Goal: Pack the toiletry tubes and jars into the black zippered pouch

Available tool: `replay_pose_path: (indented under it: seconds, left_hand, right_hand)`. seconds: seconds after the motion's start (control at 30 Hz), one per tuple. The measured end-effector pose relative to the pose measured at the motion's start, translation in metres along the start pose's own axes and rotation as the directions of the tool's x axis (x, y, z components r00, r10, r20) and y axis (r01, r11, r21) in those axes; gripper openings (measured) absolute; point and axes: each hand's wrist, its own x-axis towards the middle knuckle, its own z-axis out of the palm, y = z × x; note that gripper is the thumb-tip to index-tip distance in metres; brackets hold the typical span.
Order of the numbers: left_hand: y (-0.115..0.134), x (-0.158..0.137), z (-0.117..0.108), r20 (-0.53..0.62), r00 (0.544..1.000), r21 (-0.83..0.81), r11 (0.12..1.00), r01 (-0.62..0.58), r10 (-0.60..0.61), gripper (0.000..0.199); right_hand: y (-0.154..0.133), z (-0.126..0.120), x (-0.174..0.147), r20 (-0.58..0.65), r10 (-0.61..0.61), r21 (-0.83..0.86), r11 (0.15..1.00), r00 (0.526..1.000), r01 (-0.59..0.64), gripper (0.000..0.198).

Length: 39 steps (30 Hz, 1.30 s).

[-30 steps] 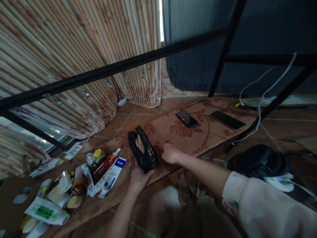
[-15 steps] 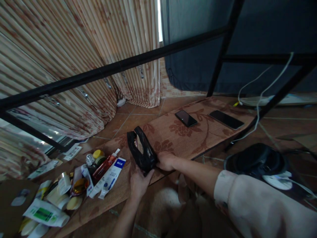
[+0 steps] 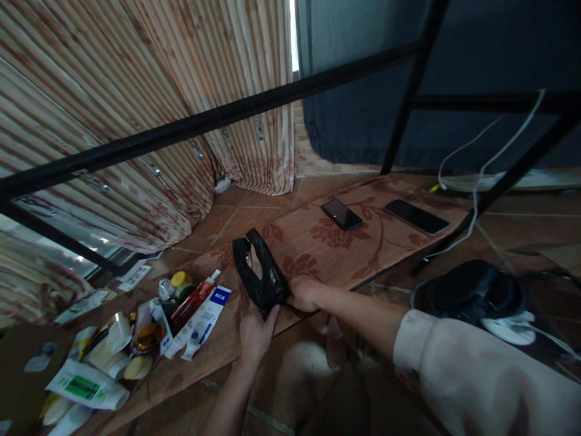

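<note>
A black zip pouch (image 3: 271, 280) stands on the brown floral cloth (image 3: 327, 257), its top parted so that something pale shows inside. My left hand (image 3: 256, 330) grips the pouch's near end, thumb on its side. At the pouch's right side my right hand (image 3: 305, 293) is closed against its lower edge; some of those fingers are hidden. Left of the pouch lie white-and-blue tubes (image 3: 206, 324), a red bottle (image 3: 193, 301) and a yellow-lidded jar (image 3: 181, 280).
Two phones lie to the right, a smaller one (image 3: 341, 215) and a larger one (image 3: 416, 217). A black metal bar (image 3: 218, 119) crosses above. A white-and-green tube (image 3: 86, 384) is at lower left. A dark bag (image 3: 472, 290) sits on the floor at right, near a white cable (image 3: 476, 181).
Almost nothing differs. My left thumb has shifted slightly along the near end of the pouch, and the view has moved a little.
</note>
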Motion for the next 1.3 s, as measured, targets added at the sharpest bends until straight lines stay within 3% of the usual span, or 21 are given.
replay_pose_path:
  seconds: [0.2, 0.63, 1.3]
  left_hand:
    - [-0.0057, 0.0003, 0.0035, -0.001, 1.000, 0.022, 1.000, -0.007, 0.007, 0.042]
    - [-0.0066, 0.0003, 0.0053, 0.029, 0.998, -0.024, 0.999, 0.048, -0.047, 0.033]
    - [-0.0050, -0.0016, 0.0009, 0.046, 0.998, -0.045, 0.998, 0.045, -0.043, 0.048]
  right_hand:
    - [-0.0006, -0.0004, -0.0026, -0.002, -0.010, -0.019, 1.000, 1.000, 0.010, 0.048]
    - [-0.0042, -0.0021, -0.0055, 0.028, 0.012, -0.052, 0.999, 1.000, -0.010, 0.039]
    - [-0.0077, -0.0038, -0.0095, 0.032, 0.025, -0.063, 0.998, 0.999, -0.023, 0.038]
